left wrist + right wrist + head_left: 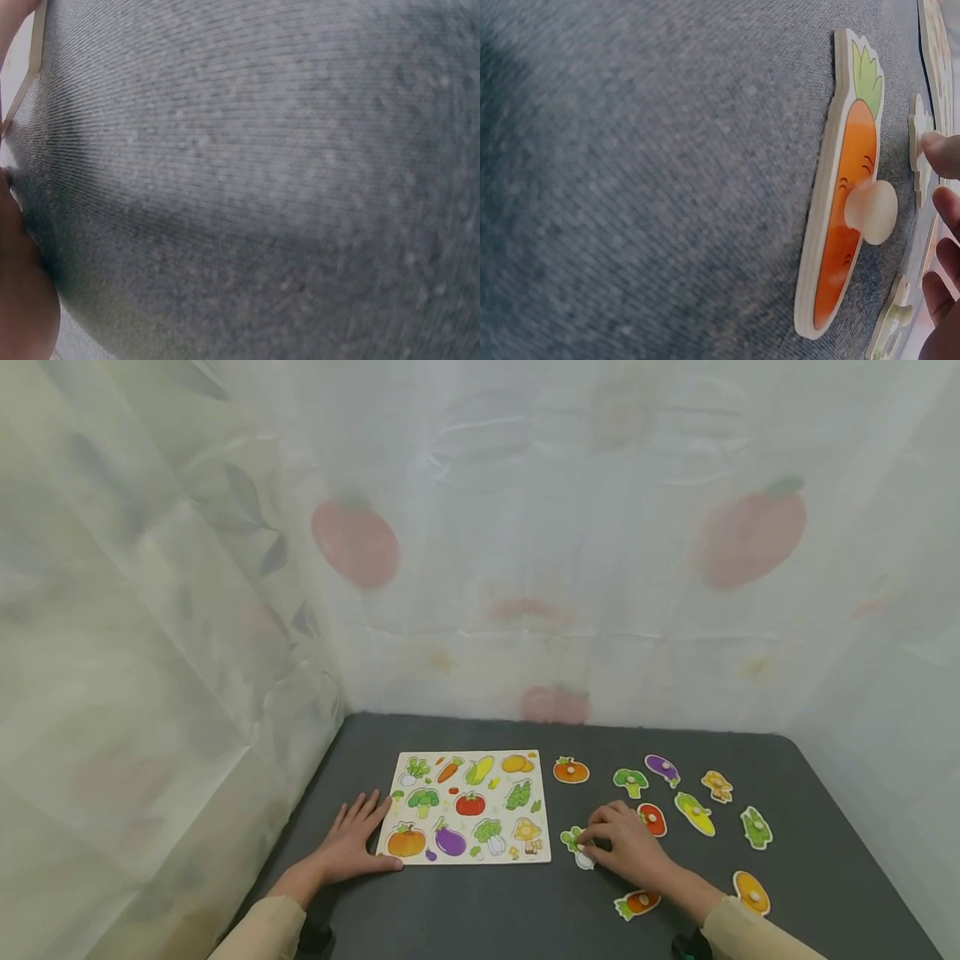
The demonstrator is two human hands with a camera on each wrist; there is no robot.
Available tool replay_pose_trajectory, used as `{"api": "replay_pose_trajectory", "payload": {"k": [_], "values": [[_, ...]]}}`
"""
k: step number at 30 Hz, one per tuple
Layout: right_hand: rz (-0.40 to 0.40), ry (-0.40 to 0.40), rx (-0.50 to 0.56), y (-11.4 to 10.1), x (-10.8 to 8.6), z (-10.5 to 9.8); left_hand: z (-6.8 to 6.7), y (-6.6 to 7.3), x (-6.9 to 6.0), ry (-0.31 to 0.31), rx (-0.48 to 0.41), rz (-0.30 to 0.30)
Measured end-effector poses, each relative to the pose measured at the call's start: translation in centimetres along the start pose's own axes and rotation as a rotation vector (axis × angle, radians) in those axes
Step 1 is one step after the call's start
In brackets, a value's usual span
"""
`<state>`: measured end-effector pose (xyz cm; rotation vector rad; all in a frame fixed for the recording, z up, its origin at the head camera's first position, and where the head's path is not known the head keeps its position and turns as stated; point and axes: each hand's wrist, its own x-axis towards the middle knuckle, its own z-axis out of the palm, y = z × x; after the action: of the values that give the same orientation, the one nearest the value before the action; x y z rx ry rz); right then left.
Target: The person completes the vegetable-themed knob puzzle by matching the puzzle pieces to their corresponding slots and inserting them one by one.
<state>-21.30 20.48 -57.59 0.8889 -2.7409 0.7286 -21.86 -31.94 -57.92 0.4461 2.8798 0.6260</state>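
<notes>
Radish piece [572, 839], lower centre, may slip if right hand [626, 845] loosens its pinching fingers [598, 834]; left hand [351, 843] has fingers extended.

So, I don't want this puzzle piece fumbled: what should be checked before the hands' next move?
1. Puzzle board steadied: ok, left hand rests at its left edge.
2. Right hand at the green-and-white piece: ok, touching it.
3. Firm grip on that piece: cannot tell, the hand hides part of it.
4. Piece above the board: not ok, it is to the board's right.
5. Carrot piece outside the grasp: ok, it lies apart from the fingers.
</notes>
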Motion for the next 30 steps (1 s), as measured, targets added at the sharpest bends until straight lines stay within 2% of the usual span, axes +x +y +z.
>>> {"api": "replay_pose_trajectory", "payload": {"k": [8,15,19,23,30], "values": [[-0.017,-0.006,0.000,0.0,0.2,0.1,-0.1,-0.1,-0.2,0.003,0.017,-0.011],[-0.008,0.004,0.010,-0.1,1.2,-0.1,-0.4,0.1,0.3,-0.020,0.040,-0.030],[0.022,0.051,0.009,-0.7,2.9,-0.1,-0.3,0.1,0.4,-0.016,0.068,-0.037],[0.048,0.090,0.008,-1.8,5.4,0.2,-0.2,0.0,0.2,-0.002,0.072,-0.045],[0.120,0.120,0.014,-3.5,9.4,1.6,-0.3,0.2,0.2,-0.012,0.075,-0.055]]}}
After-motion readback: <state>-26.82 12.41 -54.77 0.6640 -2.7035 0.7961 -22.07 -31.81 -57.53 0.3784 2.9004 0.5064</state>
